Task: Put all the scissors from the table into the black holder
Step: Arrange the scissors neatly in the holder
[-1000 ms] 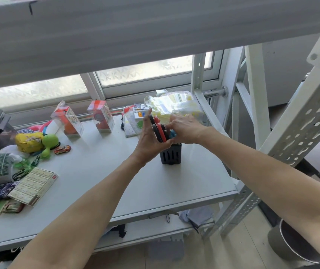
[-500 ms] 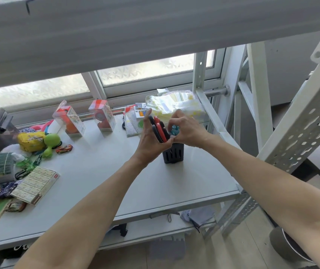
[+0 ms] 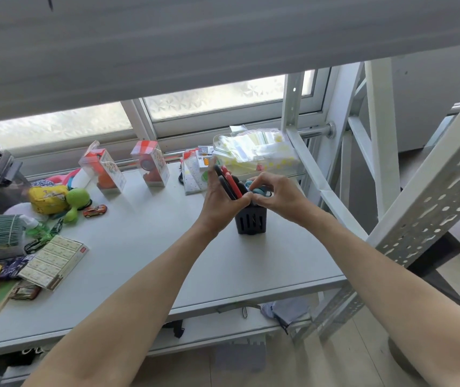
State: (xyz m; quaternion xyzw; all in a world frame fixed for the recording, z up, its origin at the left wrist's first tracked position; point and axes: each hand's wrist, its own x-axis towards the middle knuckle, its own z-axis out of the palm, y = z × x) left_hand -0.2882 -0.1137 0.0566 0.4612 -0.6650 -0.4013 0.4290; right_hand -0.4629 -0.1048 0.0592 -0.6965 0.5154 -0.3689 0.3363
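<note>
I see my left hand (image 3: pixel 220 198) clamped on red-and-black scissors (image 3: pixel 227 182), handles up, blades down in the slotted black holder (image 3: pixel 250 223) on the table (image 3: pixel 145 247). My right hand (image 3: pixel 277 195) pinches teal-handled scissors (image 3: pixel 255 189) at the holder's rim.

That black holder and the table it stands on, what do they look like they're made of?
The black holder looks like moulded plastic: matte, thin-walled, with neat vertical slots cut through its sides. The table seems to be painted metal: a smooth, pale grey top with a thin folded front edge and perforated steel-style uprights beside it, though a laminate surface can't be ruled out.
</note>
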